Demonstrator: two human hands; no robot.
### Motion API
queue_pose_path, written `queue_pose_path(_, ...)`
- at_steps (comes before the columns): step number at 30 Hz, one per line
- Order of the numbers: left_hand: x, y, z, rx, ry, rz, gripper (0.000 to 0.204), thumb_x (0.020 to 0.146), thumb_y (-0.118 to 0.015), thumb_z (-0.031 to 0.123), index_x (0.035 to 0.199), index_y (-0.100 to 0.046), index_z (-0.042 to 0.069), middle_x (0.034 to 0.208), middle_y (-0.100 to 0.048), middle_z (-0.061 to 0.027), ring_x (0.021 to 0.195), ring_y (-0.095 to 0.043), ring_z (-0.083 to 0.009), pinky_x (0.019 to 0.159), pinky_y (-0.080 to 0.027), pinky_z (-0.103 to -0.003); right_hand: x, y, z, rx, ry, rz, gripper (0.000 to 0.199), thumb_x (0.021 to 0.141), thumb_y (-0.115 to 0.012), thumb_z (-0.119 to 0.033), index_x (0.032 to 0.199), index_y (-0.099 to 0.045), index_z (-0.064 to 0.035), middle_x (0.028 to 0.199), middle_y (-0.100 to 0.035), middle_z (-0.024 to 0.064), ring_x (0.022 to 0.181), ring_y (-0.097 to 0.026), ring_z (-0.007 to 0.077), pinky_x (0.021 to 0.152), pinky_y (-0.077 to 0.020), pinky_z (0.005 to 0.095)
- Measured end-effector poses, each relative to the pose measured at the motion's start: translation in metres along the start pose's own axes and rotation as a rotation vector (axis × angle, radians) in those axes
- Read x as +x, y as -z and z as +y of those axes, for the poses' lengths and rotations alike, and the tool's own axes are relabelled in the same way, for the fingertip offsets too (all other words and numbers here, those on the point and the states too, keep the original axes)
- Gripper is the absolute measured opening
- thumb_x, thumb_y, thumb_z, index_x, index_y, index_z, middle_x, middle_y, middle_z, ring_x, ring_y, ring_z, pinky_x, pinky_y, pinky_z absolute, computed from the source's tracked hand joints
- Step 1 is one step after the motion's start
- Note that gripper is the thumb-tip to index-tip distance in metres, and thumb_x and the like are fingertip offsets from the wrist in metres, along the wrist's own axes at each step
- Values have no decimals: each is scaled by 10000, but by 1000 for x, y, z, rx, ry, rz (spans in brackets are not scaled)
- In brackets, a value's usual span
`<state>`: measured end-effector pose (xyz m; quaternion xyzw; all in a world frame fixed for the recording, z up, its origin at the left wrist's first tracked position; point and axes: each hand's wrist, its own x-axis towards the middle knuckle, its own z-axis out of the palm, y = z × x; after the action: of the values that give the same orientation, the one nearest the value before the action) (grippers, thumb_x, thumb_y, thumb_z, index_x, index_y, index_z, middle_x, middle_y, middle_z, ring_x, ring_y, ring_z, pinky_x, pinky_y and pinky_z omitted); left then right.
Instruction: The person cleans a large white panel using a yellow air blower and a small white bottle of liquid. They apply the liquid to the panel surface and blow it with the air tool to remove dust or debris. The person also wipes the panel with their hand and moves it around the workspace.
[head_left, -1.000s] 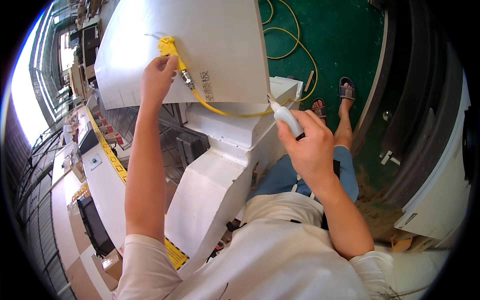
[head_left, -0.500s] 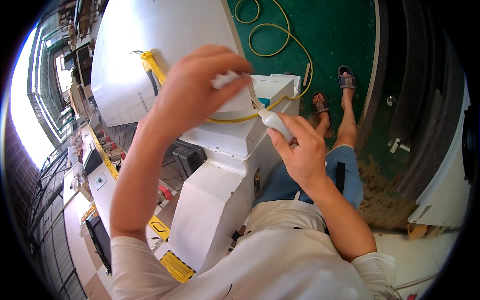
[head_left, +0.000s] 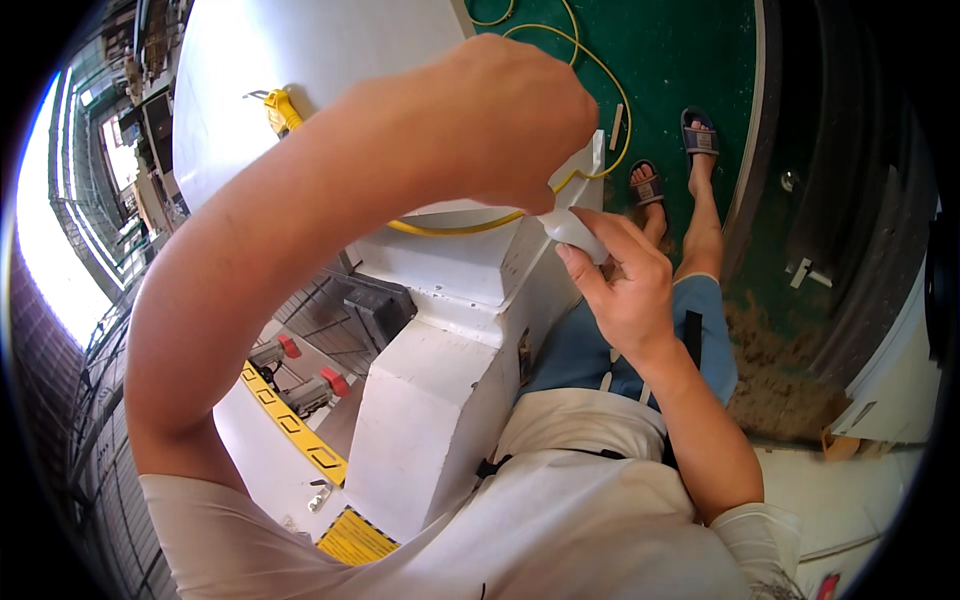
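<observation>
A small white plastic bottle [head_left: 575, 233] is pinched between the thumb and fingers of my right hand [head_left: 632, 285], tilted with its narrow end toward my left hand. My left hand [head_left: 520, 125] is closed, its back toward me, right by the bottle's tip. Its curled fingers hide whatever they hold, and cover the bottle's tip too. Below both hands stands a white painted machine housing [head_left: 430, 385] with worn edges. My left forearm crosses in front of the large white panel [head_left: 330, 40].
A yellow air blow gun [head_left: 280, 110] lies on the panel. Its yellow hose [head_left: 455, 230] runs over the housing and coils on the green floor [head_left: 660, 60]. A yellow strip [head_left: 290, 420] and red-handled clamps [head_left: 335, 381] are at lower left; dark rollers or covers [head_left: 850, 230] stand at right.
My left hand has swung right and turned over, coming down to the bottle's tip; the whitish thing in its fingers is now hidden. The bottle in my right hand has shifted slightly right.
</observation>
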<state>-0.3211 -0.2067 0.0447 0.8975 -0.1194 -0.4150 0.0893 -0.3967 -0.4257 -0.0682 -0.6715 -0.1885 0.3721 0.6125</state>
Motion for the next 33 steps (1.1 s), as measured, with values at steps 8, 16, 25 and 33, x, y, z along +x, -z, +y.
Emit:
queue_pose_path(8, 2, 46, 3, -135, -28, -283, 292, 813, -738, 279, 895, -740, -1, 816, -699, -206, 849, -680, -378, 763, -531, -428, 7, 11, -10, -45, 41, 28, 303, 842, -777, -52, 1135, -707, -19, 1042, -703, 111, 892, -680, 249, 790, -522, 313)
queue_pose_path(16, 13, 53, 6, -151, 77, -478, 257, 851, -658, 240, 851, -727, -8, 799, -693, -206, 785, -672, -377, 716, -524, -445, 23, 19, -17, -174, 209, 23, 275, 812, -794, -43, 1072, -717, 0, 978, -698, 116, 856, -678, 257, 759, -534, 329)
queue_pose_path(25, 16, 54, 8, -160, 142, -484, 228, 854, -651, 220, 783, -682, 5, 737, -662, -177, 716, -642, -342, 680, -503, -437, 25, 17, -27, -185, 215, 67, 299, 771, -827, -49, 1044, -716, 6, 950, -691, 117, 837, -667, 261, 745, -528, 330)
queue_pose_path(33, 15, 49, -2, -214, 57, -455, 227, 853, -650, 218, 781, -685, 5, 742, -667, -187, 715, -648, -354, 677, -503, -444, 25, 19, -29, -216, 255, 70, 312, 749, -841, -53, 1029, -715, 4, 912, -682, 108, 810, -655, 254, 716, -527, 336)
